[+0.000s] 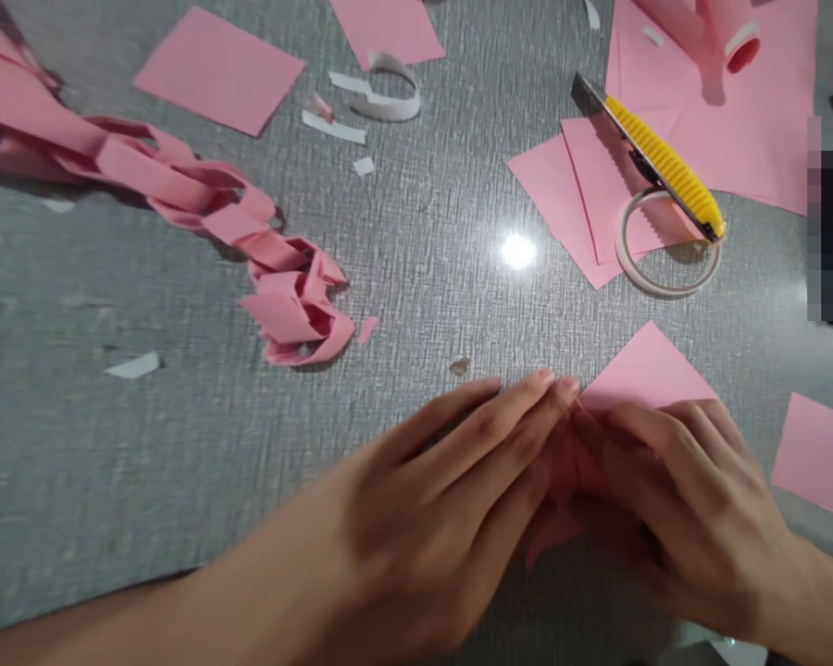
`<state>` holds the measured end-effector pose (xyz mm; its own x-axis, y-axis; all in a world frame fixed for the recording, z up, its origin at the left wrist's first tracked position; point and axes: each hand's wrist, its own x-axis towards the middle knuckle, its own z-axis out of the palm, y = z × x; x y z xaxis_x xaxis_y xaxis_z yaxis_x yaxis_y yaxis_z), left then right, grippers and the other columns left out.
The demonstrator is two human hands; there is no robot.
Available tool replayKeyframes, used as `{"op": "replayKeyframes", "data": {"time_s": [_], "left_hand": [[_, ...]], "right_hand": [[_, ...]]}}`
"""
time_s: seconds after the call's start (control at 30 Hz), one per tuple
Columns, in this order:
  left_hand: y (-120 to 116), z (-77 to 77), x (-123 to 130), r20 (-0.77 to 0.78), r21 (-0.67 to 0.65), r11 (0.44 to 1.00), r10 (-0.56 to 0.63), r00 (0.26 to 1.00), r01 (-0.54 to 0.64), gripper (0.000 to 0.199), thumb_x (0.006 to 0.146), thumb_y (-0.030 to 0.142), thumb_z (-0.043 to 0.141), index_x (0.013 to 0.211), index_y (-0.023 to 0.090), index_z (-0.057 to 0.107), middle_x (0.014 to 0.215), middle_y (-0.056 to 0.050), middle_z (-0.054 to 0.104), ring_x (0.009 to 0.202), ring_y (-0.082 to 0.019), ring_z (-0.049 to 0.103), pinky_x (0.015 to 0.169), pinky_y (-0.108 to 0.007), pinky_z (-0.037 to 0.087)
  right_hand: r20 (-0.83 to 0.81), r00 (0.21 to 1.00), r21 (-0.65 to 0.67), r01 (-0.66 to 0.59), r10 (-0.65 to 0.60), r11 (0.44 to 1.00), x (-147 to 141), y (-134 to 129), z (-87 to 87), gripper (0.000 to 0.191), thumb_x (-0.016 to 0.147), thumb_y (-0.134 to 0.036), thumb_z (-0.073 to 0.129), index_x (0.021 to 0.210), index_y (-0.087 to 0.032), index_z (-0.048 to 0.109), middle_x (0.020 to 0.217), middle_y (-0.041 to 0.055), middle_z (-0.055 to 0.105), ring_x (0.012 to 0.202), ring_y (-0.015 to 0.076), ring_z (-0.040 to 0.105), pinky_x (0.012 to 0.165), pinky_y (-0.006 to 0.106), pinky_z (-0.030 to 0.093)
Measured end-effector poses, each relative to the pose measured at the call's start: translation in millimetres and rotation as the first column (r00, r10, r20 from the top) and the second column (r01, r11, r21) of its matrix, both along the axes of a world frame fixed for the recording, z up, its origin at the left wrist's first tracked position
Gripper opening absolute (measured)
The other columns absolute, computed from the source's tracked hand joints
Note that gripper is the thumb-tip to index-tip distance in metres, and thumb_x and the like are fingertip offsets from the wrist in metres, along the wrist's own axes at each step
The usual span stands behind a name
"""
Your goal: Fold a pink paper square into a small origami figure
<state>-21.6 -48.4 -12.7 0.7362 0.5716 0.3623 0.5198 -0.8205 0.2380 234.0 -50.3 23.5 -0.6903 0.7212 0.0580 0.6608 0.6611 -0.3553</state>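
Observation:
At the lower right, both hands are on a sheet of pink paper (649, 370) with a fold line running between them. My left hand (451, 490) comes in from the left, fingers long and close together, their tips pressed to the paper's left side; its thumb is hidden. My right hand (701, 499) has bent fingers closed on the right side of the sheet. One pointed corner of the paper sticks out above the hands, and a small flap shows below the left fingers. The rest of the sheet is covered.
A pink paper chain (180, 190) stretches across the upper left. A yellow box cutter (663, 157), blade out, lies across a tape roll (621, 240) and pink squares (548, 194). Another pink square (819, 453) sits at the right, and white scraps (135, 366) dot the grey table.

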Motion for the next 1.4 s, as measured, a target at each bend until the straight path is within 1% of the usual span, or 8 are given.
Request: {"op": "replayKeyframes", "data": {"time_s": [0.23, 0.53, 0.7, 0.93, 1.07, 1.17, 1.3, 1.4], "left_hand": [[-0.8, 4.4, -1.6, -0.016, -0.03, 0.999, 0.02, 1.0, -0.021, 0.04, 0.11, 0.018, 0.055, 0.144, -0.001, 0.064, 0.156, -0.022, 0.065, 0.147, -0.035, 0.06, 0.12, -0.047, 0.056], [1.6, 3.8, 1.2, -0.013, -0.02, 1.0, 0.023, 1.0, -0.023, 0.041, 0.111, 0.015, 0.05, 0.146, -0.002, 0.061, 0.155, -0.022, 0.066, 0.146, -0.034, 0.061, 0.119, -0.048, 0.056], [3.4, 2.4, 2.4, -0.017, -0.023, 1.0, 0.022, 1.0, -0.022, 0.038, 0.109, 0.016, 0.048, 0.14, 0.002, 0.065, 0.154, -0.022, 0.066, 0.146, -0.034, 0.061, 0.12, -0.048, 0.057], [5.0, 4.3, 3.3, -0.063, 0.01, 1.0, 0.002, 0.998, -0.001, 0.039, 0.11, 0.018, 0.048, 0.139, -0.002, 0.064, 0.153, -0.023, 0.067, 0.142, -0.036, 0.064, 0.115, -0.05, 0.059], [4.3, 0.2, 4.0, -0.043, 0.002, 1.0, 0.009, 0.999, -0.009, 0.041, 0.109, 0.018, 0.049, 0.142, -0.001, 0.064, 0.154, -0.024, 0.065, 0.144, -0.035, 0.063, 0.116, -0.05, 0.059], [4.8, -4.4, 4.0, 0.011, 0.013, 1.0, -0.004, 1.0, 0.003, 0.043, 0.106, 0.019, 0.053, 0.141, -0.002, 0.064, 0.153, -0.026, 0.066, 0.142, -0.038, 0.064, 0.114, -0.051, 0.059], [7.3, -6.1, 3.2, -0.007, 0.05, 0.999, -0.013, 1.0, 0.013, 0.041, 0.106, 0.019, 0.05, 0.138, -0.001, 0.066, 0.151, -0.025, 0.068, 0.138, -0.036, 0.067, 0.113, -0.048, 0.059], [8.2, -3.8, 2.9, -0.069, 0.089, 0.996, -0.013, 0.998, 0.019, 0.041, 0.107, 0.015, 0.044, 0.138, 0.0, 0.067, 0.15, -0.021, 0.07, 0.136, -0.033, 0.068, 0.112, -0.047, 0.058]], "right_hand": [[0.091, 0.995, 0.018, 0.048, -0.05, 0.999, 7.9, -16.0, 2.4, 0.029, 0.109, -0.028, 0.058, 0.134, -0.016, 0.066, 0.14, 0.0147, 0.069, 0.113, 0.0324, 0.058, 0.092, 0.051, 0.045], [0.112, 0.99, 0.05, 0.076, -0.081, 0.996, 17.7, -41.8, 2.3, 0.043, 0.107, -0.033, 0.067, 0.144, -0.011, 0.062, 0.147, 0.0203, 0.069, 0.128, 0.0365, 0.056, 0.105, 0.056, 0.044], [0.087, 0.991, 0.012, 0.097, -0.098, 0.995, 24.4, -52.5, 3.5, 0.043, 0.107, -0.032, 0.065, 0.144, -0.01, 0.063, 0.154, 0.0212, 0.063, 0.143, 0.0397, 0.05, 0.124, 0.066, 0.032], [0.116, 0.989, -0.013, 0.097, -0.095, 0.995, 35.9, -68.8, 3.1, 0.044, 0.107, -0.027, 0.063, 0.147, -0.01, 0.063, 0.164, 0.02, 0.056, 0.159, 0.0379, 0.039, 0.136, 0.065, 0.018], [0.117, 0.99, -0.01, 0.085, -0.083, 0.996, 41.3, -67.5, 7.4, 0.041, 0.107, -0.026, 0.062, 0.145, -0.011, 0.064, 0.159, 0.0187, 0.063, 0.157, 0.037, 0.047, 0.135, 0.066, 0.025], [0.025, 0.999, -0.022, 0.035, -0.034, 0.999, 40.0, -52.7, 15.0, 0.032, 0.105, -0.016, 0.062, 0.136, -0.011, 0.069, 0.148, 0.0169, 0.072, 0.147, 0.0321, 0.058, 0.133, 0.059, 0.036], [-0.068, 0.984, 0.031, -0.161, 0.163, 0.986, 25.2, -18.4, 22.0, 0.034, 0.1, 0.001, 0.052, 0.127, -0.007, 0.072, 0.136, 0.0148, 0.078, 0.136, 0.027, 0.066, 0.124, 0.048, 0.049], [-0.071, 0.959, 0.064, -0.271, 0.275, 0.961, 10.8, 6.4, 17.7, 0.032, 0.101, 0.003, 0.047, 0.115, -0.008, 0.074, 0.122, 0.0132, 0.081, 0.114, 0.0243, 0.074, 0.11, 0.044, 0.06]]}}
